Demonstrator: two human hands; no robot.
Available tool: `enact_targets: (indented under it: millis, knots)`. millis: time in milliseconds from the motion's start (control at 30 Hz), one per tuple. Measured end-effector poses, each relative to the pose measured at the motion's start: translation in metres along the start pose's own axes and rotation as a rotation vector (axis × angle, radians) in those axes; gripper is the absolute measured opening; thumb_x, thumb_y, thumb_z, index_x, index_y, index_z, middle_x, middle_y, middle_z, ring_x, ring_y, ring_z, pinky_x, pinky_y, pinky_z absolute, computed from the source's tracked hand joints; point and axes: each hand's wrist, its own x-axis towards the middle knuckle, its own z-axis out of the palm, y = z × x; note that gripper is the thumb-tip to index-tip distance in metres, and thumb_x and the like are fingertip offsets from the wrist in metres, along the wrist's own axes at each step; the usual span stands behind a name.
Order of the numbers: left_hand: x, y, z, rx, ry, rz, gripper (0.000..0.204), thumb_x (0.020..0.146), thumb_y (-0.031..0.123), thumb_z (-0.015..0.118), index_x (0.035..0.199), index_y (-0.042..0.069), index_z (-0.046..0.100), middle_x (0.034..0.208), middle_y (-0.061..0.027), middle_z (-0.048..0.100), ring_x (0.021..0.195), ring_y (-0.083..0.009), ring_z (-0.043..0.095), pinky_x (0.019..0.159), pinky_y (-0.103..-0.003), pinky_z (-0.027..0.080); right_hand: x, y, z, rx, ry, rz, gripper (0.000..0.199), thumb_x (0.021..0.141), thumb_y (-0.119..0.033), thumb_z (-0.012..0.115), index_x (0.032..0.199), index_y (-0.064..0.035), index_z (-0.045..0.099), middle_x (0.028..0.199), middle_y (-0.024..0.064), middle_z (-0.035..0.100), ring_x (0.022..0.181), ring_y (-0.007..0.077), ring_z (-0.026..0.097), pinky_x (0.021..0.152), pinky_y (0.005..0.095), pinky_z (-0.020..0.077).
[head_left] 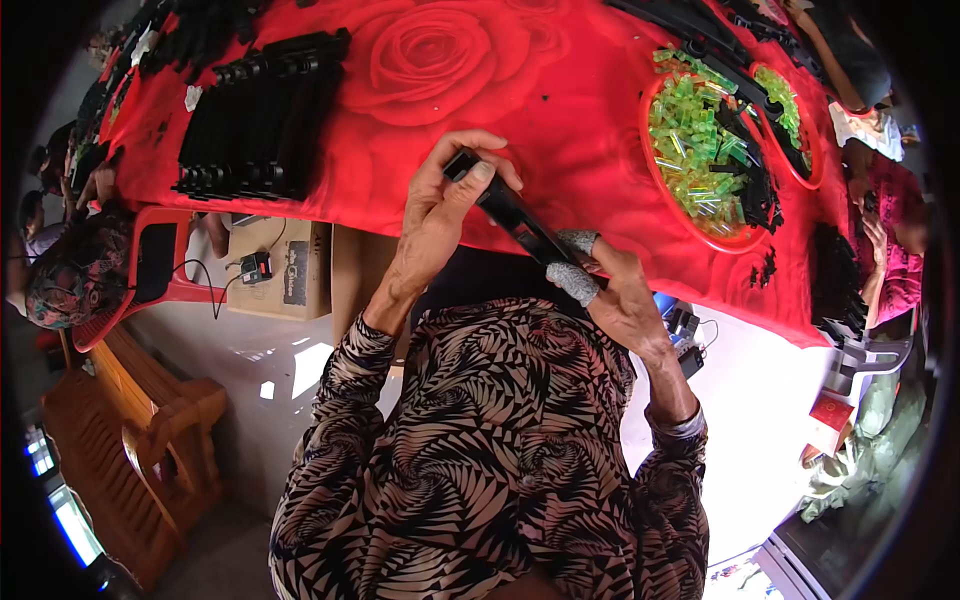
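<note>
Between both hands [440, 215] [615, 290] — black strip [515, 215], ends hidden

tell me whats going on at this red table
A person seated at a table with a red rose-print cloth holds a long black plastic strip in both hands: the left hand grips its upper end, the right hand, with grey fingertip covers, its lower end. A red bowl of small green pieces sits to the right, and a stack of black strips to the left.
</note>
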Motion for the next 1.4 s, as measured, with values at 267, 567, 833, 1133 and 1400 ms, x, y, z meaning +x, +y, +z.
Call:
enact_targets:
  millis: [267,567,833,1133,1400]
  knots:
    - [0.002,0.013,0.001,0.163,-0.082,-0.008,0.028,0.100,0.019,0.055,0.122,0.002,0.055,0.090,-0.0076,0.064,0.087,-0.0142,0.062,0.083,-0.029,0.050,-0.003,0.018,0.032,0.193,-0.061,0.196,0.023,0.096,-0.006,0.062,0.116,0.0018,0.055,0.088,0.0070,0.066,0.077,0.0110,0.065,0.069,0.0262,0.0550]
    - [0.004,0.008,-0.003,0.192,-0.104,0.008,0.024,0.099,0.019,0.058,0.118,0.004,0.057,0.082,-0.0026,0.063,0.077,-0.0082,0.057,0.068,-0.024,0.046,-0.002,0.016,0.065,0.365,0.041,0.240,0.014,0.096,-0.001,0.055,0.105,0.0043,0.047,0.076,0.0099,0.062,0.060,0.0142,0.061,0.053,0.0287,0.0492]
    - [-0.001,0.009,0.000,0.238,-0.120,-0.057,0.025,0.098,0.020,0.061,0.116,0.004,0.056,0.082,-0.0025,0.061,0.078,-0.0092,0.057,0.069,-0.025,0.046,-0.011,0.030,0.077,0.309,0.093,0.122,0.019,0.086,0.010,0.049,0.104,0.0054,0.045,0.076,0.0120,0.065,0.061,0.0158,0.064,0.054,0.0286,0.0516]
    - [-0.008,0.004,0.002,0.176,-0.063,-0.097,0.028,0.096,0.019,0.064,0.115,0.002,0.053,0.084,-0.0033,0.060,0.082,-0.0114,0.060,0.075,-0.027,0.048,-0.009,0.023,0.079,0.276,0.168,0.240,0.017,0.083,0.008,0.056,0.099,0.0034,0.052,0.068,0.0093,0.065,0.054,0.0137,0.062,0.049,0.0276,0.0496]
    - [-0.005,0.006,0.008,0.398,-0.087,-0.064,0.027,0.093,0.017,0.066,0.112,0.003,0.054,0.084,-0.0049,0.061,0.081,-0.0116,0.060,0.074,-0.027,0.048,-0.007,0.023,0.081,0.560,0.168,0.328,0.006,0.097,-0.007,0.054,0.096,-0.0014,0.054,0.064,0.0006,0.058,0.050,0.0066,0.051,0.044,0.0228,0.0413]
